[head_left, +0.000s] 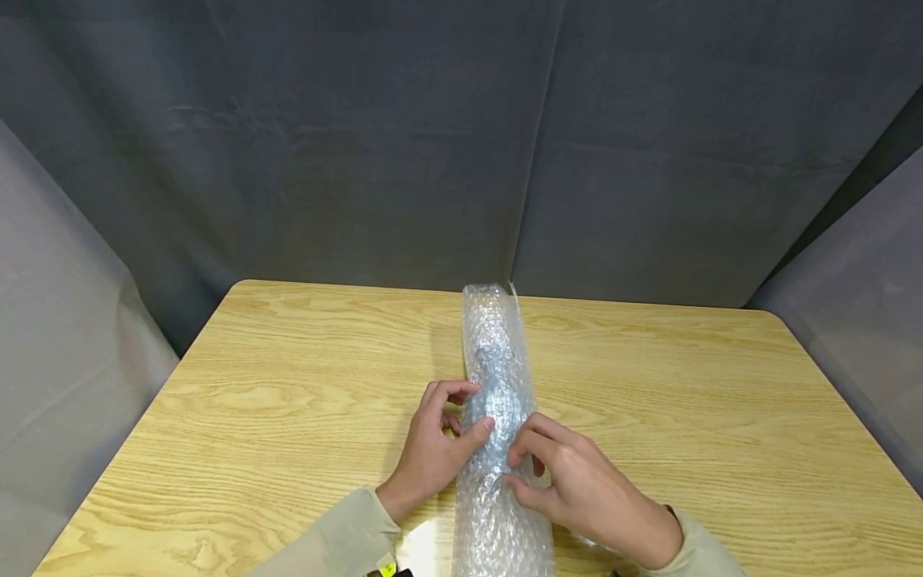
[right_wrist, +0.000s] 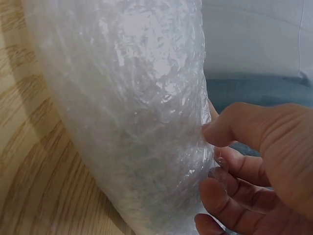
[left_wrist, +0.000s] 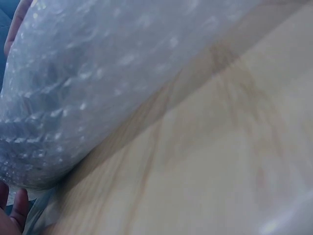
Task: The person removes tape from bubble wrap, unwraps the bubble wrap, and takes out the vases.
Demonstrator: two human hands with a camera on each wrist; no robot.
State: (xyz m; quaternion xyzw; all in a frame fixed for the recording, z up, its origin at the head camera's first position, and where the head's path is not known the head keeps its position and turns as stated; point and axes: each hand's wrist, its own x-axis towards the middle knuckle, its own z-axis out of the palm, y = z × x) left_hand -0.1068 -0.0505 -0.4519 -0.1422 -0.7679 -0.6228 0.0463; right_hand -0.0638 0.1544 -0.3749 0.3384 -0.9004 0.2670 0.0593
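A long bundle of clear bubble wrap (head_left: 501,521) lies lengthwise on the table, with something bluish-grey (head_left: 497,401) showing blurrily through its middle; its kind is hidden. My left hand (head_left: 431,455) holds the bundle from the left, thumb and curved index finger on the wrap. From the right, my right hand (head_left: 577,481) pinches the wrap's edge with bent fingers. The right wrist view shows the fingers (right_wrist: 234,200) at that edge, with a bit of clear film between them. In the left wrist view the wrap (left_wrist: 122,63) fills the upper left, and fingertips (left_wrist: 19,208) appear at lower left.
The wooden table (head_left: 288,361) extends to both sides of the bundle. A dark grey curtain (head_left: 360,160) hangs behind it, with lighter cloth panels (head_left: 65,320) at the sides. The bundle's far end reaches the table's back edge.
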